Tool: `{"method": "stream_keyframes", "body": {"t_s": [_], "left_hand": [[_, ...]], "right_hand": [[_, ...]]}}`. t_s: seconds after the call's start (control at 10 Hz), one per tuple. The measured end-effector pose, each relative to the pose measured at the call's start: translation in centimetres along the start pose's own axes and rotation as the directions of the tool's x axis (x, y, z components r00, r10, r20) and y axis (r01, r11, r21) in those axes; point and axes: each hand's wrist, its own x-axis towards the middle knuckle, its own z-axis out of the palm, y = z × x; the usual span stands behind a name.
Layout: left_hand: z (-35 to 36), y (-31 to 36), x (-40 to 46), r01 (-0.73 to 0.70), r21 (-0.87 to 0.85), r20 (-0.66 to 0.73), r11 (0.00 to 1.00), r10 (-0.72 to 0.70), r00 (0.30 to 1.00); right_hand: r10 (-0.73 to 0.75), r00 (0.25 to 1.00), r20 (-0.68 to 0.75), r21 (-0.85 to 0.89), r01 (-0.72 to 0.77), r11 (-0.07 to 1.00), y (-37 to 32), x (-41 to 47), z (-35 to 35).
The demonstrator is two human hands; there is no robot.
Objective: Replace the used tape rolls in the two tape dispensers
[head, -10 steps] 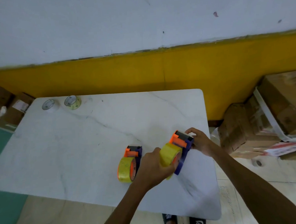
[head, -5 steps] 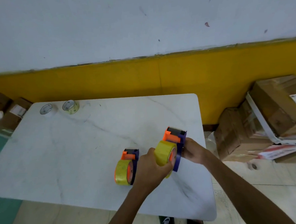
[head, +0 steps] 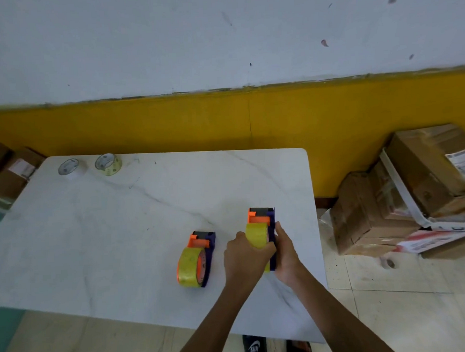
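Note:
Two purple-and-orange tape dispensers stand on the white marble table [head: 121,235]. The left dispenser [head: 200,255] stands free, with a full yellow roll [head: 189,267] in it. Both hands grip the right dispenser [head: 263,220]. My left hand [head: 246,258] is closed around its yellow tape roll [head: 257,235]. My right hand [head: 286,256] clasps the purple frame from the right side. Two nearly spent rolls lie at the table's far left corner: a whitish roll [head: 70,168] and a pale yellowish roll [head: 108,163].
A yellow and white wall runs behind the table. Cardboard boxes [head: 404,193] are piled on the tiled floor to the right, more boxes [head: 7,168] at the far left. My sandalled feet [head: 275,348] show below the table's near edge.
The right dispenser has turned from tilted to straight, pointing away from me. My right hand slid from its front end back along the frame. The camera view shifted.

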Motion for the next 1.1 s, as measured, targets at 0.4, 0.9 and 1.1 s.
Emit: {"method": "stream_keyframes", "body": {"t_s": [0.4, 0.9, 1.1], "left_hand": [[2.0, -3.3, 1.3, 0.078, 0.126, 0.098, 0.989, -0.090, 0.991], [3.0, -4.8, 1.6, 0.068, 0.218, 0.130, 0.974, -0.098, 0.987], [1.7, -3.9, 2.0, -0.014, 0.317, 0.196, 0.948, -0.051, 0.979]], "right_hand": [[-0.005, 0.840, -0.543, -0.540, -0.345, 0.767, 2.9, -1.1, -1.2], [-0.044, 0.824, -0.565, -0.675, -0.430, 0.599, 1.7, -2.8, -3.0], [-0.157, 0.854, -0.497, -0.786, -0.365, 0.499, -0.5, -2.7, -1.9]]}}
